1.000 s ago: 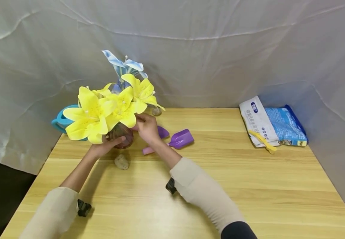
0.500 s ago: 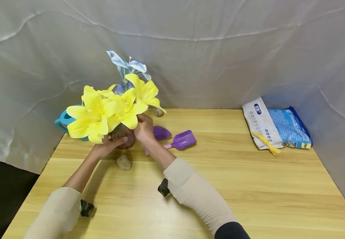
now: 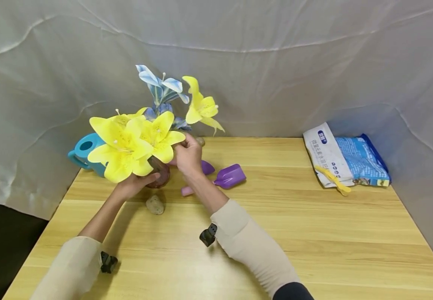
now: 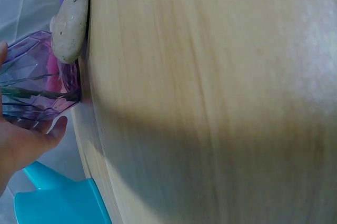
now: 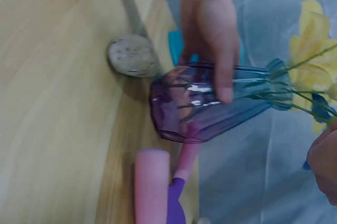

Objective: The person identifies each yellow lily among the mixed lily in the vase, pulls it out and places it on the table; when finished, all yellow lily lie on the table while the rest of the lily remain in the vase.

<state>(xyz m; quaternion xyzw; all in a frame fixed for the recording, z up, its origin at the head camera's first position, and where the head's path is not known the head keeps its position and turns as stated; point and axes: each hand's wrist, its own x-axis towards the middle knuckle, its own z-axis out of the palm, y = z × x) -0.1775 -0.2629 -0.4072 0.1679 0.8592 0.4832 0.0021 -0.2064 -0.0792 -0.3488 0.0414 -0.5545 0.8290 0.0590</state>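
Observation:
My left hand (image 3: 130,187) holds a faceted purple-and-teal clear vase (image 5: 179,103), its thumb lying along the side. Several flower stems run through the vase's neck. Yellow lilies (image 3: 124,150) and a blue lily (image 3: 158,87) fan out above it, hiding much of the vase in the head view. Beside the blossoms, my right hand (image 3: 189,158) pinches the stem of the rightmost yellow lily (image 3: 203,108), which leans away from the others. Its fingertips are partly hidden. The right wrist view shows only part of this right hand (image 5: 324,166), at the frame's edge.
A teal watering can (image 3: 89,148) stands left of the vase. A pale stone (image 3: 155,205) lies in front of it. Purple toy shovels (image 3: 231,176) with pink handles are to the right. A white-and-blue bag (image 3: 325,150) lies far right, with a yellow tool (image 3: 332,180) on it.
The rightmost yellow lily has shifted right and slightly up, apart from the bunch. My right hand has moved a little right and up with it, while my left hand stays at the vase.

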